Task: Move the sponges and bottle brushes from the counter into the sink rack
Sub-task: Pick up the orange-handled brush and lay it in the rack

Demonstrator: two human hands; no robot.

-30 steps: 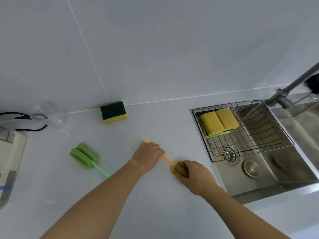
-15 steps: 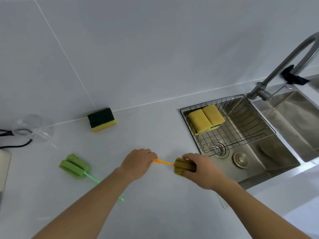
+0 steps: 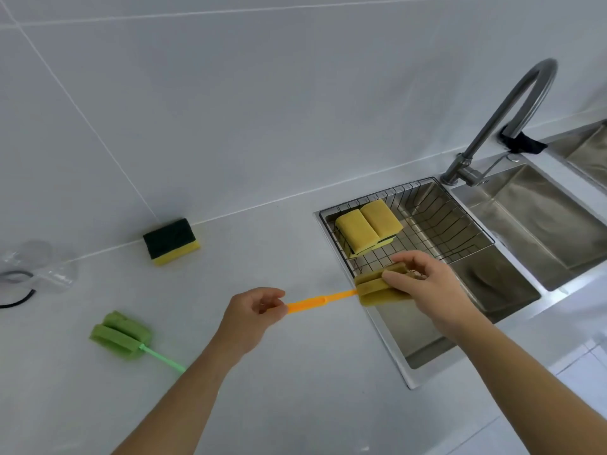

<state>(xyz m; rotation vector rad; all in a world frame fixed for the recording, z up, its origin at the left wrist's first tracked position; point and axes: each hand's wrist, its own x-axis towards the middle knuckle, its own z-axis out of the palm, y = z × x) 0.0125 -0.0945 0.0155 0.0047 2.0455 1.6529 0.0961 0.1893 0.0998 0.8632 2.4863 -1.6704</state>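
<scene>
Orange bottle brush [image 3: 323, 300] held level at the sink's left edge, the right hand [image 3: 423, 284] squeezing its soft yellow sponge head, the left hand [image 3: 254, 310] pinching the thin handle's end. Light, probably bendy; the head grip looks surest. Wire rack [image 3: 437, 221] just beyond.

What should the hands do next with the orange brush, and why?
Probably carry the orange brush a little farther right and lower it into the rack. The right hand holds its sponge head at the sink's edge, the left hand holds the handle end, and the wire floor beside the two yellow sponges is free.
</scene>
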